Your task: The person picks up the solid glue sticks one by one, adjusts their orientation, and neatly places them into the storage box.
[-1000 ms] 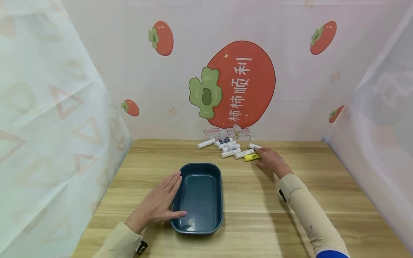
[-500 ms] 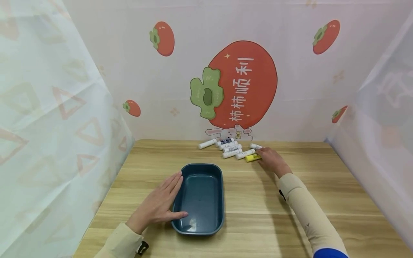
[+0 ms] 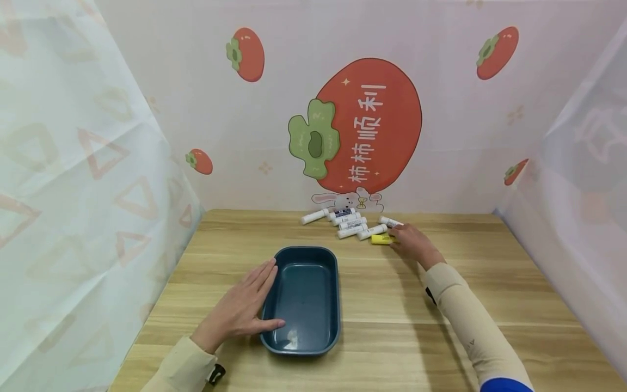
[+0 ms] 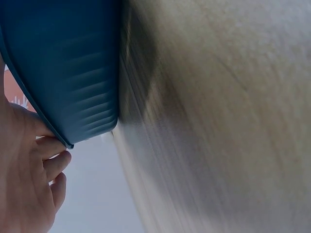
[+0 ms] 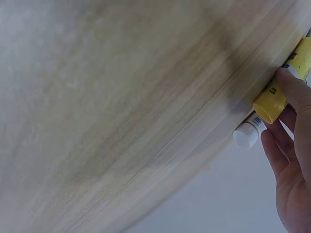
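My left hand (image 3: 240,310) rests with extended fingers on the left rim of a dark blue rectangular plastic tray (image 3: 334,305). Its thumb reaches over the tray's inside, and in the left wrist view its fingers (image 4: 57,165) lie at the rim. At the back of the table, my right hand (image 3: 413,243) pinches a yellow glue stick (image 5: 271,103) between thumb and fingers. Just behind it lies a white glue stick (image 5: 247,135), partly covered by the right hand in the head view.
Several white glue-stick-like tubes (image 3: 351,231) lie in a loose group left of the right hand, near the back wall. One white tube (image 3: 314,216) lies at their left end. Printed white sheeting (image 3: 147,109) encloses the wooden table (image 3: 392,337) at the back and sides.
The yellow glue stick has turned slightly and lies more level in the head view, with my right hand still at it. My left hand and the tray hold their places.
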Motion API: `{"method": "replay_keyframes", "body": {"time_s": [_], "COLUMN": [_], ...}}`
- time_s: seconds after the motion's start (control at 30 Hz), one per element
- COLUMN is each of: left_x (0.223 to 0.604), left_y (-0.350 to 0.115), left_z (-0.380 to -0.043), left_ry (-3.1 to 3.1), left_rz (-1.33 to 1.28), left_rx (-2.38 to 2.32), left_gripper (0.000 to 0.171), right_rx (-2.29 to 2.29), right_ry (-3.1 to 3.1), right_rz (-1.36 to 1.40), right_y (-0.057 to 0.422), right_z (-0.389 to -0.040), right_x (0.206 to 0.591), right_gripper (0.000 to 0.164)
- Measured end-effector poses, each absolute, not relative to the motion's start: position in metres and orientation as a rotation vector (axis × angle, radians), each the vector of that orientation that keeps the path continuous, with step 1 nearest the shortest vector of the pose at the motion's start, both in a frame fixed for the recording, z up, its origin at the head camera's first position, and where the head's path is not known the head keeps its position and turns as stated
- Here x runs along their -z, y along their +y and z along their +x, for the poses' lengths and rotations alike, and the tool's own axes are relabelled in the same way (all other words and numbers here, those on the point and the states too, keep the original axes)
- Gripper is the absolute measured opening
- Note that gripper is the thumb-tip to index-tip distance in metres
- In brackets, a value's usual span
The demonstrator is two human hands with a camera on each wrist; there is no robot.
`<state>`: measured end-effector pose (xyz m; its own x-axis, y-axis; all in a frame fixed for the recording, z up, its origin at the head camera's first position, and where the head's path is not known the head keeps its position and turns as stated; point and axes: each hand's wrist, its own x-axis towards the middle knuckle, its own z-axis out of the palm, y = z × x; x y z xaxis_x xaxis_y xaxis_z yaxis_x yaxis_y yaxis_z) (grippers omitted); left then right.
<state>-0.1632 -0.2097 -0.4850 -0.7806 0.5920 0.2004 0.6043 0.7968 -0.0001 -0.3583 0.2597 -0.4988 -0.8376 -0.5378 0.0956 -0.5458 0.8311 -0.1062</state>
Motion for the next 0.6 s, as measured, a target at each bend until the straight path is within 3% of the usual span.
{"method": "replay_keyframes", "body": {"time_s": [0.13, 0.4, 0.6], "left_x": [0.485, 0.485, 0.485], "left_y": [-0.21, -0.211, -0.211], "left_z": [-0.164, -0.164, -0.165], "left_ry": [-2.779, -2.809, -2.801], "left_rz": [-0.945, -0.933, -0.937], "left_rx": [0.09, 0.093, 0.095], "left_gripper": [0.118, 0.118, 0.118], "right_rx": [-0.225, -0.317, -0.332], "right_ry": [-2.955, -2.974, -2.955], "right_rz": [0.899, 0.88, 0.917], "right_y": [0.261, 0.257, 0.251], "right_z": [-0.357, -0.346, -0.34], "right_x": [0.497, 0.482, 0.465], "right_gripper": [0.019, 0.03, 0.028]}}
